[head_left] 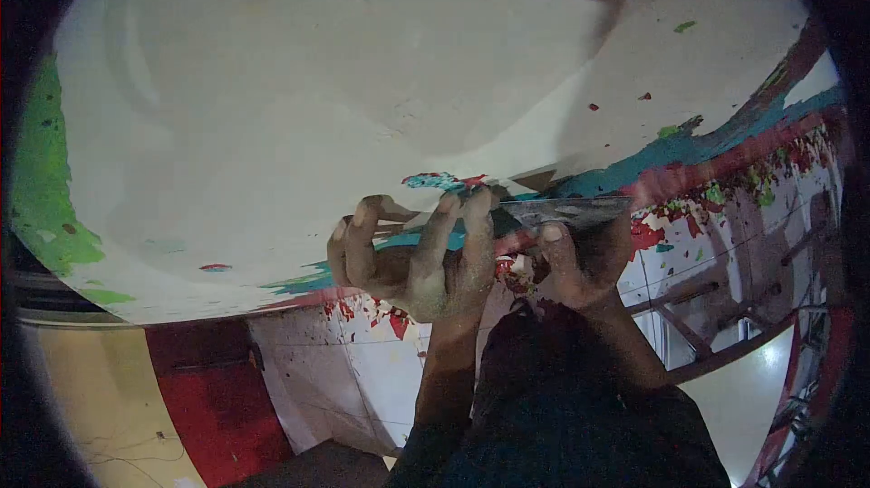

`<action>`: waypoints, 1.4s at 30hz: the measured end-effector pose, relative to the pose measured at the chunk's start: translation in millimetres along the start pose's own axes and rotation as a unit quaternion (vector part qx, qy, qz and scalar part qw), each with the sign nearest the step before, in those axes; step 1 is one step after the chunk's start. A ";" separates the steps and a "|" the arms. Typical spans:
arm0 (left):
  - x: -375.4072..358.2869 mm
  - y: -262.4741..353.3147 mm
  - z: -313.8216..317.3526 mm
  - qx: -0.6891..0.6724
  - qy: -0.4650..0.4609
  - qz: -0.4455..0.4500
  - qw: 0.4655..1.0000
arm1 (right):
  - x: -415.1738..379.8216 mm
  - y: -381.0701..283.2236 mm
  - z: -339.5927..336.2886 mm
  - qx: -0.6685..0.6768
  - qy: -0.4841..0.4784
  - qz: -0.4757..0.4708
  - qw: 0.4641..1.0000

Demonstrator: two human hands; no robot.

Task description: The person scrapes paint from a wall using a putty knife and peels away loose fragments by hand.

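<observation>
A large pale curved surface [272, 125] fills the upper view, with teal, red and green paint along its lower edge. My left hand [417, 261] rests at this edge, fingers bent and apart, fingertips beside a small heap of teal and red paint flakes [437, 182]. To its right, my right hand [589, 257] is closed on a flat, thin blade [566, 211], its thumb on the near side. The blade lies against the painted edge, its left end close to my left fingertips. My right fingers are mostly hidden behind the blade.
Below the edge, a pale tiled floor [399, 370] is strewn with red and green flakes. A red panel [227, 406] and a yellowish surface [109, 388] are at the lower left. Dark bars [689, 329] and a pale, shiny panel [748, 397] stand at the lower right.
</observation>
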State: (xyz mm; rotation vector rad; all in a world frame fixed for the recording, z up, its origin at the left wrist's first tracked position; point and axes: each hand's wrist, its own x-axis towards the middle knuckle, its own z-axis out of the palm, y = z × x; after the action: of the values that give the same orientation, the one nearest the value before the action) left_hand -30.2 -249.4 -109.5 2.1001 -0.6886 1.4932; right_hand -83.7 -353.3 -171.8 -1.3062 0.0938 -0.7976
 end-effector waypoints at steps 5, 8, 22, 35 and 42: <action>2.1 5.6 -1.9 0.040 -0.012 -0.011 0.999 | 7.3 -6.9 -5.4 0.042 -0.022 0.024 0.999; 3.3 8.4 -0.9 0.032 -0.004 -0.025 0.999 | 10.2 -5.2 -8.9 0.069 -0.041 0.022 0.996; -12.0 6.1 10.7 0.023 -0.017 -0.068 0.997 | 10.6 -12.6 -15.7 0.083 -0.039 0.012 0.996; -12.8 10.6 9.9 0.089 -0.050 0.118 0.988 | 4.7 -13.8 -20.8 0.097 -0.027 0.075 0.992; -9.1 2.5 -2.5 -0.032 0.025 0.002 0.999 | 5.2 -17.0 -27.8 0.079 -0.032 0.076 0.993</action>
State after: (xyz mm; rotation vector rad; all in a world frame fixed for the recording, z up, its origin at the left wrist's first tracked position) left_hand -36.1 -248.5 -117.2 2.0071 -0.7124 1.5005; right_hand -101.4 -379.7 -163.2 -1.1599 0.0768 -0.6189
